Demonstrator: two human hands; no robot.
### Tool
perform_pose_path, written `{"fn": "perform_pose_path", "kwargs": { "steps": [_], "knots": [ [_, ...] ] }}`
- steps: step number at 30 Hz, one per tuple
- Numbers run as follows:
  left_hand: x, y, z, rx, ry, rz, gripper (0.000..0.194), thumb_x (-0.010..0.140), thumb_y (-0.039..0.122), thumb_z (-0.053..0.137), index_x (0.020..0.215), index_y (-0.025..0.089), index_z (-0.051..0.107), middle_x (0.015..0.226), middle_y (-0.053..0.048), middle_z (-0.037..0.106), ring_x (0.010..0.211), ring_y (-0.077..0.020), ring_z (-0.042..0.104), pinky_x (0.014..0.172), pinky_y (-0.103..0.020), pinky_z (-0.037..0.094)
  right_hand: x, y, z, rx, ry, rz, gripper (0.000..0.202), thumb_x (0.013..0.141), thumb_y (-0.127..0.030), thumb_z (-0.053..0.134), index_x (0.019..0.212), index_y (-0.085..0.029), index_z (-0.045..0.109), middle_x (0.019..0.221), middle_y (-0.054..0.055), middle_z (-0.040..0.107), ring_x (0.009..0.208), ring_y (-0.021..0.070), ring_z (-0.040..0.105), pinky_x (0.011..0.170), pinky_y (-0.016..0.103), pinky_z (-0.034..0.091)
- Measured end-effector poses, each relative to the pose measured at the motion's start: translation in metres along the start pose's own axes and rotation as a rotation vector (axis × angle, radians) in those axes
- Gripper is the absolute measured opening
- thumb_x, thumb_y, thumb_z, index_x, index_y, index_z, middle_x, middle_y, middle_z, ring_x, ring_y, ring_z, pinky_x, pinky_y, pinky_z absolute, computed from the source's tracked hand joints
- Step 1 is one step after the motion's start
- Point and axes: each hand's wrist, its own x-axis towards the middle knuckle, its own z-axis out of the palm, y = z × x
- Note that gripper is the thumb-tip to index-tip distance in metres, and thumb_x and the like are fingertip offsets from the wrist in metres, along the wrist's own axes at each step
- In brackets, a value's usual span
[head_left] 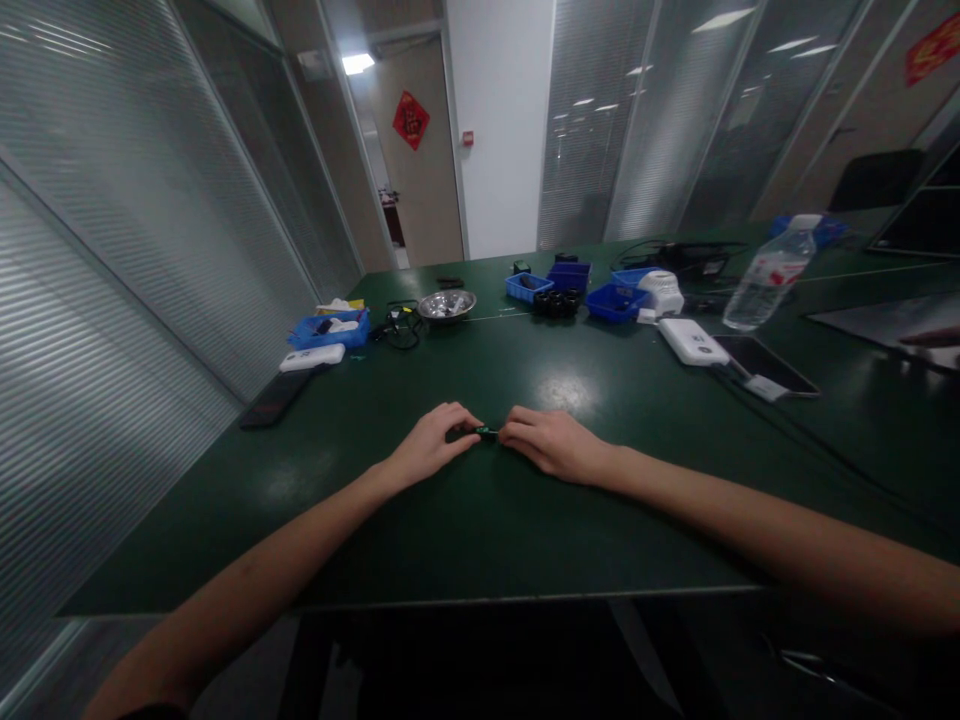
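Near the middle of the green table (420,540), my left hand (437,440) pinches a small green and black piece (487,433) between thumb and fingers. The piece looks like a tiny circuit board, though it is too small to be sure. My right hand (551,442) is closed at its right end, where a thin light-coloured bit runs into the fingertips. What the right fingertips grip is hidden. Both hands stay low over the tabletop, with the piece bridging the short gap between them.
Beyond the hands are a metal bowl (447,306), blue trays (528,289) and black cables (401,325). To the left lie a blue basket (330,330) and a dark phone-like slab (276,400). On the right stand a water bottle (772,275) and a white box (691,342).
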Motion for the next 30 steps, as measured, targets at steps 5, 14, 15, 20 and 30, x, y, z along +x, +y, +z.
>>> {"fn": "perform_pose_path", "kwargs": {
  "steps": [5,14,15,20,30],
  "knots": [
    [0.0,0.0006,-0.0006,-0.004,-0.004,-0.003,0.02,0.103,0.036,0.063,0.116,0.022,0.071,0.108,-0.005,0.068,0.101,-0.0221,0.06,0.088,-0.036,0.048,-0.0002,-0.0018,-0.0011,0.06,0.011,-0.01,0.033,0.112,-0.026,0.044,0.141,-0.02,0.058,0.118,0.011,0.065,0.093,0.0198,0.065,0.079,0.033,0.054],
    [-0.0008,0.0007,-0.0007,-0.006,0.001,0.0,0.018,0.103,0.033,0.062,0.113,0.022,0.071,0.107,-0.005,0.067,0.101,-0.0224,0.06,0.089,-0.036,0.047,-0.0004,-0.0042,-0.0024,0.102,0.027,0.022,0.046,0.11,-0.024,0.047,0.156,-0.023,0.046,0.117,0.01,0.065,0.094,0.0208,0.066,0.081,0.034,0.056],
    [-0.0007,0.0006,-0.0007,-0.004,-0.001,0.0,0.018,0.104,0.033,0.061,0.113,0.022,0.071,0.107,-0.005,0.067,0.101,-0.0223,0.06,0.088,-0.036,0.047,-0.0003,-0.0042,-0.0023,0.102,0.023,0.024,0.046,0.11,-0.024,0.047,0.155,-0.023,0.046,0.117,0.01,0.065,0.094,0.0208,0.066,0.081,0.034,0.056],
    [-0.0003,0.0001,-0.0003,0.005,-0.003,0.01,0.018,0.103,0.032,0.062,0.115,0.021,0.071,0.107,-0.005,0.067,0.1,-0.0214,0.06,0.088,-0.035,0.046,0.0,-0.003,-0.0007,0.08,0.018,0.038,0.031,0.11,-0.024,0.048,0.14,-0.02,0.056,0.115,0.01,0.065,0.093,0.0207,0.066,0.079,0.034,0.056],
    [-0.0001,-0.0022,0.0013,0.011,0.004,0.013,0.016,0.103,0.029,0.064,0.113,0.021,0.072,0.105,-0.004,0.067,0.098,-0.0208,0.059,0.087,-0.034,0.045,-0.0009,-0.0011,-0.0009,0.07,0.003,-0.014,0.019,0.111,-0.026,0.045,0.119,-0.019,0.062,0.111,0.009,0.066,0.088,0.0189,0.064,0.075,0.031,0.052]
  ]
}}
